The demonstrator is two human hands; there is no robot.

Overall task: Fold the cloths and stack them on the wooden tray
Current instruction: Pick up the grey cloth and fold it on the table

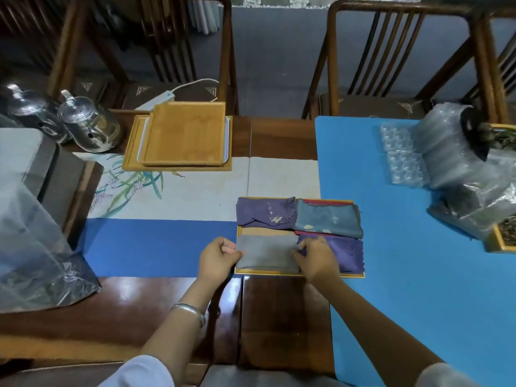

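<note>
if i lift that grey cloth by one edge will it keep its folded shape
Probably not. The grey cloth looks thin and soft, lying flat in the wooden tray, so it would likely droop and unfold. It seems light; the left hand and right hand merely pinch its ends.

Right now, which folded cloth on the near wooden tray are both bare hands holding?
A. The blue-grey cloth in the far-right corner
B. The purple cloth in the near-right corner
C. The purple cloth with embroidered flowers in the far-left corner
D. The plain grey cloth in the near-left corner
D: the left hand pinches the left edge of the plain grey folded cloth and the right hand grips its right edge, in the near-left corner of the wooden tray.
</note>
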